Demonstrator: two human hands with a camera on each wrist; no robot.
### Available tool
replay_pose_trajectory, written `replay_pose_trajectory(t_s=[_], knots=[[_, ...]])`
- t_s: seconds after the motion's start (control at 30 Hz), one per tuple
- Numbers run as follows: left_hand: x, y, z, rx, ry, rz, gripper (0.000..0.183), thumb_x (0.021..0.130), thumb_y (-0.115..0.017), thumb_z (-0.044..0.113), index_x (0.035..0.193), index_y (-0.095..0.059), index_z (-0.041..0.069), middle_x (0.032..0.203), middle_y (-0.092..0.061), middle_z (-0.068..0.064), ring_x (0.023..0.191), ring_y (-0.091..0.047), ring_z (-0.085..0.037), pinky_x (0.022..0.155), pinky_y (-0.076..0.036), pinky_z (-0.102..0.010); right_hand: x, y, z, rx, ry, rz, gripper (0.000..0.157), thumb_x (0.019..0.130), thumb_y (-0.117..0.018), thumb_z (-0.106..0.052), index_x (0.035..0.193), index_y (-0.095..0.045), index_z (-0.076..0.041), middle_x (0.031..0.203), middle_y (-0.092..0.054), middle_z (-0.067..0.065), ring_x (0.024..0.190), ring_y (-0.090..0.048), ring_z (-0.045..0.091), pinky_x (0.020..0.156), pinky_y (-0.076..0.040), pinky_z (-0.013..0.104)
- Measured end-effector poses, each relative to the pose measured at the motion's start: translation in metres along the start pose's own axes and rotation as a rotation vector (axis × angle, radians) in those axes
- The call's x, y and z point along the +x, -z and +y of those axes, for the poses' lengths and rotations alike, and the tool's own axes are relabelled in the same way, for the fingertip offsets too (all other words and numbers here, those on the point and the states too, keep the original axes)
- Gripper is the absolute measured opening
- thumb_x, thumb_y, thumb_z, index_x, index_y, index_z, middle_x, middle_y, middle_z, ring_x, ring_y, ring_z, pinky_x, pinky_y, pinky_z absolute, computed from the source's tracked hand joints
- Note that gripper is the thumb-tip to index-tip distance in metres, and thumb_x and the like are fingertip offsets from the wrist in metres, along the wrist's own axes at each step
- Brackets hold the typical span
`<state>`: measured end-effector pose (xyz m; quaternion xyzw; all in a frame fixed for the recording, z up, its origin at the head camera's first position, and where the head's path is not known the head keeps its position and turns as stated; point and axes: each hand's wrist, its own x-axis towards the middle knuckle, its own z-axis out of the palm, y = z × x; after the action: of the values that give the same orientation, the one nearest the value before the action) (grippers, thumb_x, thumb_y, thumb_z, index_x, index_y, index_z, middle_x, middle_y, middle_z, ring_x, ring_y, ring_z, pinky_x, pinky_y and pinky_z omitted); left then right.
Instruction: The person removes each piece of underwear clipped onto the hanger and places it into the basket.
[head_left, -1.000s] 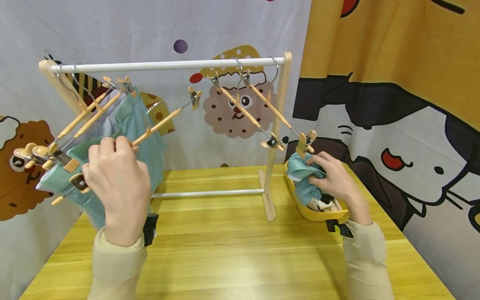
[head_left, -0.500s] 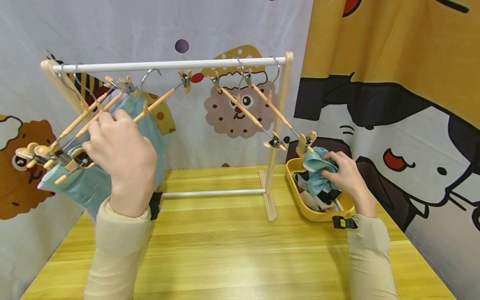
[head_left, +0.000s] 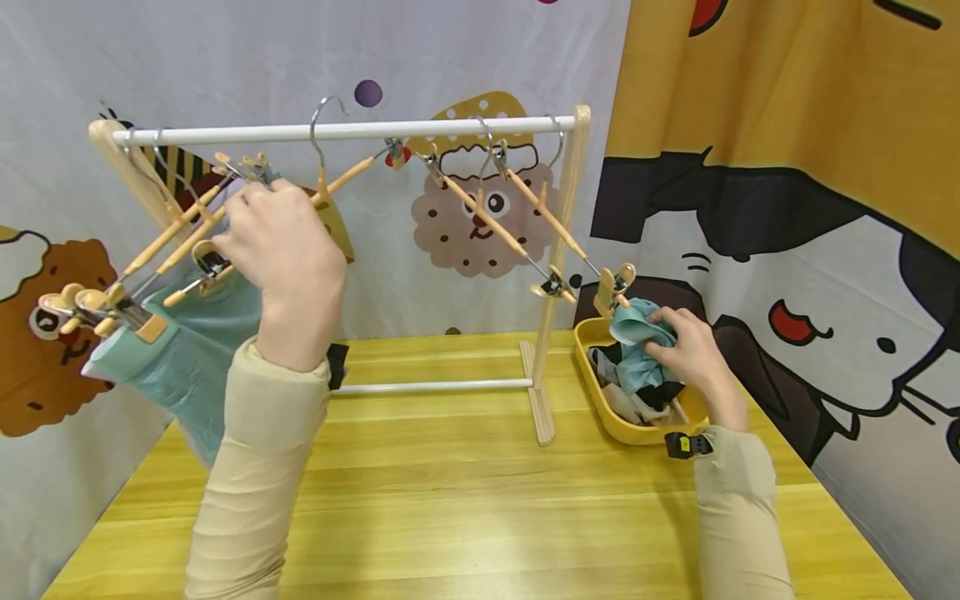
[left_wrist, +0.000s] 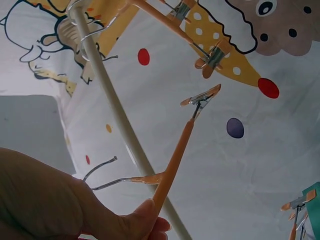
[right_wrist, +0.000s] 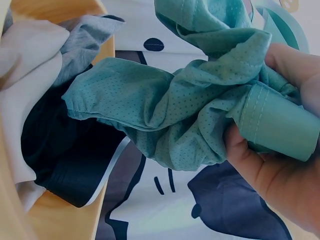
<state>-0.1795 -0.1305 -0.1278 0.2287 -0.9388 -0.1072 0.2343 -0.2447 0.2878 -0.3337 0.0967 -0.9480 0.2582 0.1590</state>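
Note:
My left hand grips the wooden bar of a clip hanger just below the white rail of a small rack. The hanger's metal hook is up at rail height; in the left wrist view its stem crosses the rail, and I cannot tell whether the hook rests on it. Both clips of this hanger hold no cloth. Over the yellow basket, my right hand pinches a bunched teal garment with perforated fabric and a smooth waistband.
Left on the rail, two clip hangers carry garments, a teal one in front. Two bare clip hangers hang at the right end. Grey, white and black clothes lie in the basket. A patterned curtain stands behind the wooden table.
My left hand has lifted the hanger up and rightward, bringing its hook from below the rail to rail height. The right hand raised the teal garment slightly from the basket, then stayed nearly still.

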Motion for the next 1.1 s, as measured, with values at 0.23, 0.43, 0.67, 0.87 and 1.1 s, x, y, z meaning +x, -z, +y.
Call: replay_pose_trajectory(t_s=[0.23,0.43,0.67,0.87,1.1], knots=[[0.009,-0.003,0.011,0.021,-0.022,-0.052,0.041,0.089,-0.048,-0.001,0.130,-0.049,-0.004,0.132,-0.050,-0.025,0.125,-0.044,-0.042,0.100,-0.038,-0.061,0.013,-0.002,0.005,-0.010,-0.040,0.010,0.032,0.088,-0.060,-0.010,0.118,-0.052,-0.001,0.119,-0.046,0.028,0.097,-0.044,0.040,0.077,-0.040,0.054],[0.013,-0.006,0.022,0.053,-0.049,-0.094,0.045,0.089,-0.049,-0.002,0.134,-0.047,-0.005,0.132,-0.050,-0.024,0.122,-0.047,-0.041,0.099,-0.041,-0.060,0.028,-0.006,0.012,-0.011,-0.079,-0.008,0.035,0.089,-0.058,-0.012,0.121,-0.051,-0.001,0.123,-0.043,0.029,0.101,-0.043,0.042,0.081,-0.040,0.057],[0.010,-0.013,0.030,0.071,-0.082,-0.087,0.040,0.090,-0.046,-0.001,0.130,-0.052,-0.005,0.125,-0.054,-0.024,0.119,-0.049,-0.039,0.095,-0.043,-0.060,0.045,-0.017,0.016,-0.023,-0.086,-0.065,0.036,0.089,-0.056,-0.012,0.122,-0.050,0.000,0.119,-0.042,0.028,0.097,-0.041,0.040,0.078,-0.039,0.054],[0.005,-0.018,0.033,0.081,-0.090,-0.088,0.036,0.092,-0.044,0.000,0.127,-0.055,-0.003,0.124,-0.056,-0.024,0.114,-0.052,-0.038,0.094,-0.044,-0.059,0.057,-0.034,0.022,-0.080,-0.084,-0.179,0.037,0.090,-0.055,-0.013,0.124,-0.048,0.002,0.117,-0.042,0.029,0.097,-0.042,0.040,0.080,-0.039,0.053],[0.001,-0.020,0.034,0.103,-0.091,-0.099,0.036,0.091,-0.048,0.000,0.125,-0.057,-0.003,0.122,-0.057,-0.024,0.109,-0.054,-0.037,0.092,-0.046,-0.056,0.063,-0.057,0.034,-0.187,-0.089,-0.284,0.046,0.090,-0.058,-0.016,0.131,-0.047,0.003,0.119,-0.045,0.030,0.096,-0.050,0.038,0.079,-0.044,0.051]])
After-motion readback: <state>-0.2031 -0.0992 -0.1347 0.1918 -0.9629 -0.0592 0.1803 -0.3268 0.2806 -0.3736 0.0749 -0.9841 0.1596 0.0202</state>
